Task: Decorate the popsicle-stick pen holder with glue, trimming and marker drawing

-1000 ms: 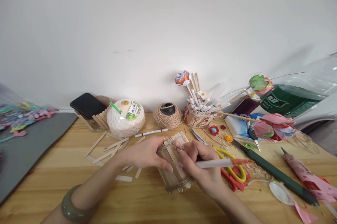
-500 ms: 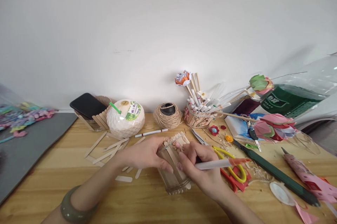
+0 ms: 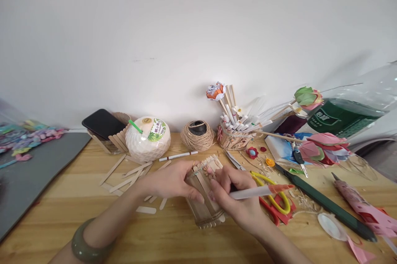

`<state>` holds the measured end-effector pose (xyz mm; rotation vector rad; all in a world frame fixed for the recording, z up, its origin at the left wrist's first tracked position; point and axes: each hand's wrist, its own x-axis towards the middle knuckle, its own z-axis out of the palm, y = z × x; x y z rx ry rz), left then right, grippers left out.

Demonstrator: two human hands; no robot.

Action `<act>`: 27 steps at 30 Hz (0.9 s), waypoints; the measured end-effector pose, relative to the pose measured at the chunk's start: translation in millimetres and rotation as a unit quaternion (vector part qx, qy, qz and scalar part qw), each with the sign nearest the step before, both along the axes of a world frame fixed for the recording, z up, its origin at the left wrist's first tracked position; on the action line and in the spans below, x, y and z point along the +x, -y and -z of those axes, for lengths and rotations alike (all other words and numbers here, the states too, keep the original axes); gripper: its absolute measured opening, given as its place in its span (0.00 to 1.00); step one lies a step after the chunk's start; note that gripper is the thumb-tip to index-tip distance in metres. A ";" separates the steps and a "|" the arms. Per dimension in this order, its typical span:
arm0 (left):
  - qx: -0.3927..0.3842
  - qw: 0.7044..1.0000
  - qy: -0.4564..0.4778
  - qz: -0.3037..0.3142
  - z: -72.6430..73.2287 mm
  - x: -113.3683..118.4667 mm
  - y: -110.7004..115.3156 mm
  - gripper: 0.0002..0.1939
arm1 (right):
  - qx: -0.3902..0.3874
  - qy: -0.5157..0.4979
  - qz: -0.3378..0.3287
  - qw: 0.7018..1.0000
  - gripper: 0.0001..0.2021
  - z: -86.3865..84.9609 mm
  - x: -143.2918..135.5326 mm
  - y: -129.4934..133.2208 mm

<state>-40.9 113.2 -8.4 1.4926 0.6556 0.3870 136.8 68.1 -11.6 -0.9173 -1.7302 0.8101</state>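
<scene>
My left hand (image 3: 176,181) grips the left side of a small craft-stick box (image 3: 200,198), its thumb lying across the sticks. Twine is wrapped round the box near its lower end, and a beaded trim runs along the upper end. In my right hand (image 3: 237,191) is a marker pen (image 3: 252,193) with a white barrel and an orange end pointing right. The fingers of that hand rest against the box's right side and hide the pen's tip. Small wooden pieces (image 3: 209,170) show by the right fingertips.
Loose craft sticks (image 3: 133,178) lie at left, before a wrapped coconut (image 3: 148,140). Behind the box stand a twine ball (image 3: 197,136) and a holder of markers (image 3: 235,138). Scissors (image 3: 274,191), a dark green tool (image 3: 325,202) and a pink glue gun (image 3: 362,206) lie at right.
</scene>
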 end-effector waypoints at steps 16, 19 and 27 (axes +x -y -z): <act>-0.033 0.999 0.020 0.002 0.2 1.1 0.8 0.23 | 0.005 -0.013 0.021 1.000 0.18 -0.9 0.1 -1.4; -0.020 1.000 0.009 -0.003 -0.1 1.0 0.7 0.23 | -0.003 -0.025 0.019 1.000 0.18 0.5 0.4 -1.2; -0.038 0.999 0.019 -0.001 -0.9 1.3 1.0 0.22 | -0.012 -0.030 0.018 0.999 0.18 1.2 1.0 -0.3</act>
